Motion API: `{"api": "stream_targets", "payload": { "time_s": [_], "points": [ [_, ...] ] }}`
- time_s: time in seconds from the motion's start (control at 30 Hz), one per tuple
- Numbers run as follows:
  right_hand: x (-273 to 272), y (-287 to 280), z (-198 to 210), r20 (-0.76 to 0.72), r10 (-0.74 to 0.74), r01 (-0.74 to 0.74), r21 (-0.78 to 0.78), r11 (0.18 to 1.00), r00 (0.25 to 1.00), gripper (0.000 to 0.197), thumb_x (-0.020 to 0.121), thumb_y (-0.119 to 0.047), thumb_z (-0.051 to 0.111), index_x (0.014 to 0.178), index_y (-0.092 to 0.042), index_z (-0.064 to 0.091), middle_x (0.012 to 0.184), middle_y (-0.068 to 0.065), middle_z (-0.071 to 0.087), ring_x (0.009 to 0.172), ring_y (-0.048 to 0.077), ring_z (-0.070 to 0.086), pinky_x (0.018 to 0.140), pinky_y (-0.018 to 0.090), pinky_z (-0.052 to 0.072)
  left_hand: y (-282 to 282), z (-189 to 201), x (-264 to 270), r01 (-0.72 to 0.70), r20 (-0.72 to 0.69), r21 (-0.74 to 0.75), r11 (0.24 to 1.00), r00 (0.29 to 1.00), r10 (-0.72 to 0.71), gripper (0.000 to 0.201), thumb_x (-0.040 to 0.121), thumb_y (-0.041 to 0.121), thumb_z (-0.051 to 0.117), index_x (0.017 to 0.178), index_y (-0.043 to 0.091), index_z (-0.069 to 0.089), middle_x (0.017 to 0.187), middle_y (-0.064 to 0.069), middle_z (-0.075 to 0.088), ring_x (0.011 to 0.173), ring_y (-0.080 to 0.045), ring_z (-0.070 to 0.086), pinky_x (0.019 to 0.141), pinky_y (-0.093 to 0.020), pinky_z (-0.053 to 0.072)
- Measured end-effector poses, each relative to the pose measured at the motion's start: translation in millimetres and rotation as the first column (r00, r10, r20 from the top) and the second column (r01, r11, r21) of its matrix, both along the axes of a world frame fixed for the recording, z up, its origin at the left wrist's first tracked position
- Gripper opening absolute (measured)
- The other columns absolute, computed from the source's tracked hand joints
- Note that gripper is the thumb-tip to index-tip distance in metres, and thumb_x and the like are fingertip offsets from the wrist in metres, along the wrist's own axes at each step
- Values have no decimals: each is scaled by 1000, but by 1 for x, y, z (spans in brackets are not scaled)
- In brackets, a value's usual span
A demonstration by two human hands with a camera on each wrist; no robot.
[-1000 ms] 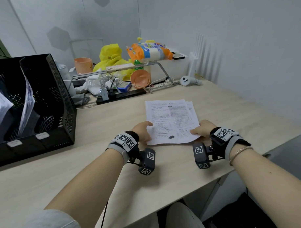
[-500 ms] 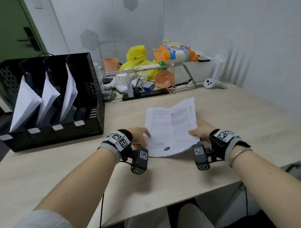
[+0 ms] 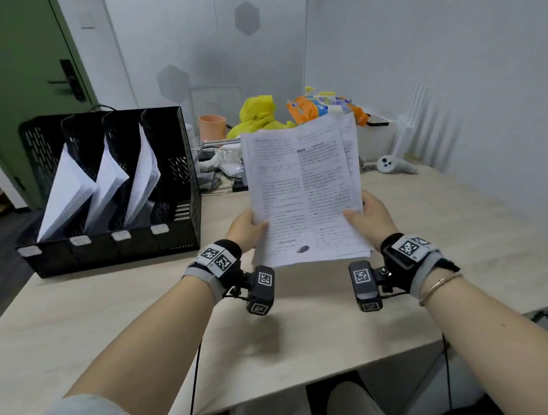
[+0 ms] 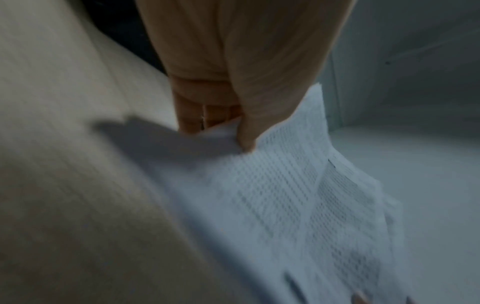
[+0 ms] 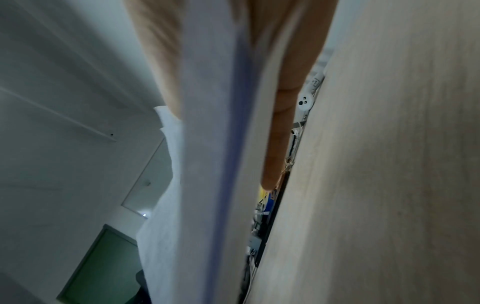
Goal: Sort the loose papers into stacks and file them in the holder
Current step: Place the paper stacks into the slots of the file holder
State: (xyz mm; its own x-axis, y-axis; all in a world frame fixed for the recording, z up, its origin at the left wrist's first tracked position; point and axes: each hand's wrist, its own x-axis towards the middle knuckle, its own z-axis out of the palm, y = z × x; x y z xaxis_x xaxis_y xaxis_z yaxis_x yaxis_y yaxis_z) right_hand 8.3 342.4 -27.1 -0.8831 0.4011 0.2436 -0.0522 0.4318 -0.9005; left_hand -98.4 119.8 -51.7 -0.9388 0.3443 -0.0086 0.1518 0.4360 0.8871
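Note:
A thin stack of printed papers (image 3: 304, 189) is lifted off the table and tilted up toward me. My left hand (image 3: 247, 226) pinches its lower left edge, thumb on top; the left wrist view shows the thumb (image 4: 246, 131) pressed on the papers (image 4: 298, 195). My right hand (image 3: 367, 215) holds the right edge, thumb on the front; in the right wrist view the papers (image 5: 207, 164) appear edge-on with a finger (image 5: 278, 144) behind them. The black mesh file holder (image 3: 180, 173) stands at the left with three white stacks (image 3: 112, 183) in its slots; the rightmost slot looks empty.
The light wood table (image 3: 293, 341) runs under my arms. Behind the papers are a metal rack (image 3: 212, 144), an orange cup (image 3: 211, 127), a yellow bag (image 3: 257, 113) and an orange snack pack (image 3: 319, 106). A white handset (image 3: 392, 165) lies at the back right. A green door (image 3: 26, 68) stands left.
The papers lay flat on the table a second ago; both hands have gripped their edges and raised them upright. My view has swung left, bringing the whole file holder in.

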Motion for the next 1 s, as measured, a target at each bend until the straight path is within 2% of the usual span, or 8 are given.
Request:
{"api": "stream_targets", "payload": {
  "time_s": [0.13, 0.27, 0.4, 0.47, 0.6, 0.73, 0.87, 1.0],
  "points": [
    [1, -8, 3, -103, -12, 14, 16, 1000, 995, 25, 86, 3, 55, 104, -13, 59, 101, 1, 64, 93, 15, 61, 80, 26, 50, 4, 5, 6, -67, -216, 95, 993, 973, 86, 31, 95, 3, 42, 126, 6, 45, 120, -6, 56, 108, -18, 51, 87, -27, 39],
    [3, -22, 3, -166, 13, -5, 49, 999, 986, 25, 83, 6, 55, 100, -10, 62, 92, -1, 65, 82, 8, 61, 70, 14, 52, 11, 7, 14, -47, -339, 171, 984, 935, 104, 23, 94, 1, 43, 117, 2, 43, 111, -14, 60, 96, -21, 55, 78, -31, 46],
    [0, -34, 3, -172, 6, 4, 57, 998, 985, 16, 87, -1, 51, 97, -3, 63, 90, 8, 64, 87, 21, 59, 73, 26, 47, 19, 10, 22, -13, -449, 209, 978, 887, 108, 19, 93, -2, 44, 111, 0, 41, 99, -11, 59, 86, -24, 54, 65, -28, 40],
    [-1, -35, 8, -180, 3, 5, 42, 999, 984, 13, 85, -2, 54, 96, -4, 61, 86, 5, 62, 82, 16, 58, 69, 25, 46, 20, 14, 25, -4, -452, 243, 970, 884, 117, 24, 93, -3, 44, 115, 0, 38, 98, -7, 56, 86, -21, 51, 64, -25, 35],
    [0, -35, 7, -178, 60, -70, -50, 996, 982, 31, 80, -8, 70, 108, -15, 59, 90, -12, 62, 82, -4, 58, 63, 6, 46, 21, 17, 29, 25, -384, 277, 961, 919, 87, 36, 93, 1, 51, 124, 4, 33, 96, 6, 51, 93, -18, 50, 77, -27, 41],
    [1, -33, 0, -193, 40, -69, -146, 987, 980, 35, 75, -13, 77, 106, -19, 63, 97, -11, 67, 92, 0, 63, 71, 12, 50, 22, 9, 31, 23, -333, 327, 945, 938, 93, 38, 94, 10, 54, 126, 6, 33, 105, 7, 51, 99, -12, 52, 82, -25, 44],
    [1, -27, 6, -229, 7, -62, -234, 970, 973, 27, 74, -16, 79, 98, -18, 68, 90, -11, 69, 80, -7, 65, 65, 9, 51, 28, 12, 31, 63, -350, 401, 914, 932, 89, 28, 96, 9, 51, 114, 14, 30, 108, 5, 52, 101, -10, 55, 79, -17, 48],
    [0, -27, 4, -166, 57, -93, -213, 973, 985, 23, 72, -19, 81, 92, -21, 70, 89, -8, 71, 81, -3, 66, 67, 13, 52, 34, 16, 33, 64, -387, 419, 906, 915, 115, 33, 94, 10, 55, 111, 13, 27, 114, -4, 50, 103, -10, 54, 78, -11, 49]
  ]
}}
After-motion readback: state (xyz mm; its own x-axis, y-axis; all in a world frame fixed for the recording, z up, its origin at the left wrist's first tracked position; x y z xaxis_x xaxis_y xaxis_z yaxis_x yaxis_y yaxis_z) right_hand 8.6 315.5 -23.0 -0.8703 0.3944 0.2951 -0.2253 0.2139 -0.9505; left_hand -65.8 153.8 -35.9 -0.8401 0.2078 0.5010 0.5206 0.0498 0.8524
